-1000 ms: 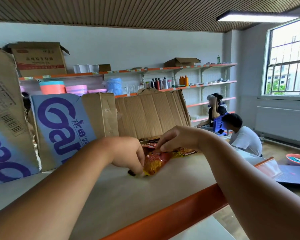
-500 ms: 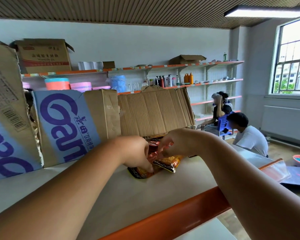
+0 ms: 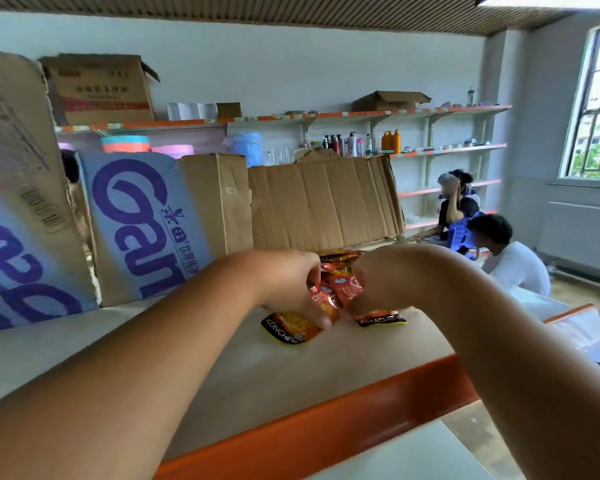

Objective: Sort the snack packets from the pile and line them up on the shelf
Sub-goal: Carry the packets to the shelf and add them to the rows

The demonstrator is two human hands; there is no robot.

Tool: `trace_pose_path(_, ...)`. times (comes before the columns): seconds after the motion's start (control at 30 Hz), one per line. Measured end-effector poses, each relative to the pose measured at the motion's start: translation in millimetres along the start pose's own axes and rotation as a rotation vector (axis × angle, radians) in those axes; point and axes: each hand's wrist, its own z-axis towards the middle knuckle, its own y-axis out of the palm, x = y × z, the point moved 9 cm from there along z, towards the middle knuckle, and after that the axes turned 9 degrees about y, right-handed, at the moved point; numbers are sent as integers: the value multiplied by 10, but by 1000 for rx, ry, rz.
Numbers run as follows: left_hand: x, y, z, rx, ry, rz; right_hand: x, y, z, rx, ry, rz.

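The snack packets (image 3: pixel 338 284), red and orange, sit bunched on the beige shelf (image 3: pixel 222 362), and I have both hands on them. My left hand (image 3: pixel 284 282) curls its fingers round one side of the bunch and my right hand (image 3: pixel 378 277) grips the other. Two black bottom edges stick out below, and the left one reads "KONCHEW". More packets show at the foot of the brown cardboard (image 3: pixel 326 206) just behind; I cannot tell whether they lie inside a box. To the left stands a blue box (image 3: pixel 136 220) with big purple letters starting "Gan" and small Chinese characters. Further left, another box (image 3: pixel 18 188) carries a barcode. On the far wall rack stand bottles (image 3: pixel 355 144). Two people (image 3: pixel 510 261) sit beyond.
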Motion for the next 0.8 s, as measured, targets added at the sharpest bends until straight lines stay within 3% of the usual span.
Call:
trace_pose_path(0.3,253,-12,-6,4,23,84,-62,49,-96,17,72,7)
trace_pose_path(0.53,40,-14,-407,-47,-9,89,-316,8,-295,-34,61,-4)
trace_pose_path(0.8,-465,-23,-1242,187,10,-128,-871,-169,-721,125,22,152)
